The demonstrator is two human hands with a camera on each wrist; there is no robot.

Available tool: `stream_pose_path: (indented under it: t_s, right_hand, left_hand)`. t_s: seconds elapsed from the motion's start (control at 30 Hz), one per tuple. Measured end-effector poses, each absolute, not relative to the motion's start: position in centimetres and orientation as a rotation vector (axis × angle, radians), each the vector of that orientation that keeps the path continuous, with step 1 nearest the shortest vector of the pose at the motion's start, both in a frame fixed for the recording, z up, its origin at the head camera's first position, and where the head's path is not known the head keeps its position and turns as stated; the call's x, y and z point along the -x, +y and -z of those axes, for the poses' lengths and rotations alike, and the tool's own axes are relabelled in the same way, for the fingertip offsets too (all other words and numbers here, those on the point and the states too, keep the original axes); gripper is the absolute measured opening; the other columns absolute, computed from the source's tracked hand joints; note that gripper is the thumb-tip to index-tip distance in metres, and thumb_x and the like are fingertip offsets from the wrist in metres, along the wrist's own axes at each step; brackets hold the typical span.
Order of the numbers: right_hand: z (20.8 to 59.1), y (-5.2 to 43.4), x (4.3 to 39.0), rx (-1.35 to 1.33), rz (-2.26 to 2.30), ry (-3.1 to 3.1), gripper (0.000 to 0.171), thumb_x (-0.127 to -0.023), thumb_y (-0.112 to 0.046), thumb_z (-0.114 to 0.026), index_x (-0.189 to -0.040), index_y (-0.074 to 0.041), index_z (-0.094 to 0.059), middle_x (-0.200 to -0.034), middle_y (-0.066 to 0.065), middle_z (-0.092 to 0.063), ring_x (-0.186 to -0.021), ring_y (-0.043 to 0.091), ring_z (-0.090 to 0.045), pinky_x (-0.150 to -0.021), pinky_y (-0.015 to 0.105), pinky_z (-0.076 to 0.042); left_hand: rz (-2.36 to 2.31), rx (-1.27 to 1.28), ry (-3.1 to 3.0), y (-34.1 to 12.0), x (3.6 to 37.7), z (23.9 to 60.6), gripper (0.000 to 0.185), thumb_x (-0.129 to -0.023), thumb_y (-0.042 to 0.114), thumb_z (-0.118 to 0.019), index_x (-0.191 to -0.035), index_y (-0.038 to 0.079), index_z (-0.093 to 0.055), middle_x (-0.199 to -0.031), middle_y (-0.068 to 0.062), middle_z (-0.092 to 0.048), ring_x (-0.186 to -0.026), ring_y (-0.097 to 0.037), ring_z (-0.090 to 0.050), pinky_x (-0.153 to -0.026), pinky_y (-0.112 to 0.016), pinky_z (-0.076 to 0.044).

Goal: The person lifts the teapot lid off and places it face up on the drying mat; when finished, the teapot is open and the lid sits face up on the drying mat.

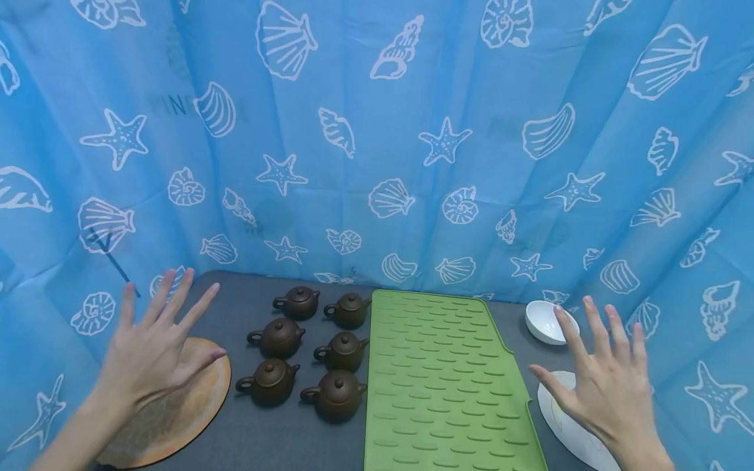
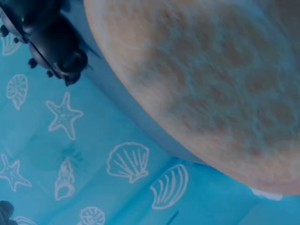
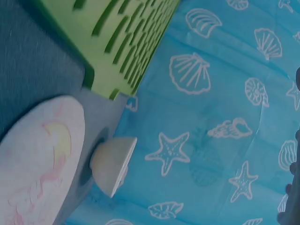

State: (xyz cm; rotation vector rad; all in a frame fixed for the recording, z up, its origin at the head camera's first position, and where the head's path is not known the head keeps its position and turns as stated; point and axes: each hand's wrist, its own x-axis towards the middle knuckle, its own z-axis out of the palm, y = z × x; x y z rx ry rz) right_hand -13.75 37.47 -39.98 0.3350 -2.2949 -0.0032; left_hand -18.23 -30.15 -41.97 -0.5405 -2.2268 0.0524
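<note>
While both hands hover with nothing in them, the fingers (image 1: 177, 291) of the left hand (image 1: 154, 353) are spread wide and straight, palm down, above the near edge of a round tan mat (image 1: 194, 399). Fingers (image 1: 595, 327) of the right hand (image 1: 609, 386) are likewise splayed, holding nothing, raised over a white plate (image 1: 556, 409) at the right edge of the tabletop (image 1: 247, 432).

Outward from the left hand: six small brown teapots (image 1: 306, 350) stand in two columns of three, lids on, handles to the left, just beside the mat and close against the green ribbed mat (image 1: 442, 379). The green mat is bare. Outward from the right hand: a white bowl (image 1: 544, 322) sits behind the plate, near the backdrop, tilted toward the camera. The right wrist view shows the bowl (image 3: 112, 164) just beyond the plate (image 3: 40, 159), with the green mat's corner (image 3: 108, 84) nearby. The left wrist view shows only the tan mat (image 2: 211, 89), blurred, and the shell-print curtain (image 2: 126, 161).

Risks, as judged: the teapots are packed close, so a hand reaching for one could knock a neighbour's lid or spout. Lids look loose-fitting; tipping a pot in the lift could drop one. The bowl sits near the right fingers and could be swept by a careless move.
</note>
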Motion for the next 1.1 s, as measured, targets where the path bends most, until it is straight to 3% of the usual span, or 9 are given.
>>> stream_pose_path:
  t_s: [0.13, 0.2, 0.33, 0.47, 0.53, 0.63, 0.73, 0.8, 1.1]
  right_hand:
    - [40.5, 36.0, 13.7, -0.383, -0.020, -2.257, 0.096, -0.098, -0.089, -0.030, -0.163, -0.021, -0.050, -0.165, 0.028, -0.046, -0.147, 0.057, -0.043, -0.130, 0.074, -0.026]
    - [40.7, 35.3, 13.6, -0.412, -0.038, -2.243, 0.093, -0.100, -0.086, -0.032, -0.160, -0.018, -0.053, -0.161, 0.029, -0.050, -0.140, 0.057, -0.047, -0.121, 0.074, -0.034]
    - [41.4, 33.7, 13.6, -0.470, -0.067, -2.247, 0.081, -0.107, -0.074, -0.035, -0.157, -0.013, -0.057, -0.156, 0.029, -0.054, -0.125, 0.052, -0.056, -0.095, 0.070, -0.049]
    - [42.5, 31.9, 13.9, -0.549, -0.110, -2.246, 0.070, -0.114, -0.061, -0.034, -0.154, -0.008, -0.058, -0.152, 0.028, -0.058, -0.117, 0.046, -0.063, -0.076, 0.062, -0.056]
    - [43.0, 30.8, 14.0, -0.600, -0.184, -2.244, 0.067, -0.115, -0.056, -0.037, -0.152, -0.005, -0.059, -0.151, 0.027, -0.059, -0.118, 0.045, -0.065, -0.076, 0.061, -0.058]
    - [43.6, 29.1, 14.0, -0.657, -0.338, -2.269, 0.052, -0.110, -0.038, -0.062, -0.152, -0.006, -0.059, -0.149, 0.022, -0.061, -0.118, 0.037, -0.067, -0.080, 0.047, -0.062]
    - [43.9, 27.2, 13.9, -0.700, -0.511, -2.289, 0.062, -0.092, -0.010, -0.084, -0.150, -0.009, -0.061, -0.147, 0.015, -0.063, -0.117, 0.028, -0.068, -0.084, 0.027, -0.061]
    - [44.0, 25.9, 13.8, -0.715, -0.606, -2.296, 0.073, -0.080, 0.002, -0.089, -0.147, -0.012, -0.063, -0.145, 0.010, -0.064, -0.114, 0.022, -0.068, -0.082, 0.017, -0.058]
    - [44.7, 20.4, 13.9, -0.796, -1.170, -2.338, 0.045, -0.093, 0.001, -0.081, -0.133, -0.016, -0.067, -0.132, 0.004, -0.069, -0.113, 0.008, -0.068, -0.079, 0.030, -0.066]
  left_hand:
    - [0.006, 0.548, -2.241, -29.3, 17.9, 42.2, 0.102, -0.096, 0.093, -0.025, -0.163, 0.022, -0.050, -0.175, -0.015, -0.039, -0.172, -0.020, -0.015, -0.139, -0.067, -0.011]
    - [0.050, 0.559, -2.247, -28.7, 17.7, 42.4, 0.099, -0.098, 0.091, -0.028, -0.161, 0.020, -0.053, -0.169, -0.017, -0.049, -0.170, -0.027, -0.026, -0.138, -0.067, -0.013]
    - [0.186, 0.591, -2.299, -27.4, 16.8, 42.8, 0.087, -0.102, 0.083, -0.041, -0.154, 0.016, -0.061, -0.149, -0.017, -0.067, -0.141, -0.041, -0.058, -0.133, -0.068, -0.026]
    - [0.312, 0.582, -2.378, -25.4, 15.4, 43.2, 0.058, -0.099, 0.059, -0.071, -0.140, 0.017, -0.071, -0.128, -0.009, -0.075, -0.114, -0.034, -0.068, -0.109, -0.059, -0.050]
    - [0.365, 0.552, -2.414, -24.0, 14.8, 43.4, 0.046, -0.094, 0.046, -0.081, -0.131, 0.019, -0.076, -0.119, -0.004, -0.077, -0.104, -0.027, -0.071, -0.095, -0.052, -0.057]
    - [0.461, 0.496, -2.476, -21.8, 14.0, 43.7, 0.032, -0.091, 0.037, -0.087, -0.119, 0.023, -0.079, -0.108, 0.004, -0.079, -0.091, -0.017, -0.073, -0.078, -0.045, -0.062]
    - [0.616, 0.433, -2.596, -19.8, 13.2, 44.0, 0.026, -0.093, 0.035, -0.086, -0.117, 0.029, -0.079, -0.106, 0.011, -0.077, -0.090, -0.008, -0.072, -0.076, -0.037, -0.064]
    - [0.756, 0.403, -2.673, -18.7, 13.0, 44.2, 0.023, -0.096, 0.034, -0.084, -0.117, 0.031, -0.078, -0.105, 0.014, -0.076, -0.090, -0.003, -0.070, -0.076, -0.032, -0.063]
    - [1.342, 0.324, -2.748, -16.5, 13.3, 45.5, 0.018, -0.097, 0.015, -0.082, -0.114, 0.019, -0.079, -0.100, 0.007, -0.075, -0.078, 0.005, -0.065, -0.069, -0.019, -0.061]
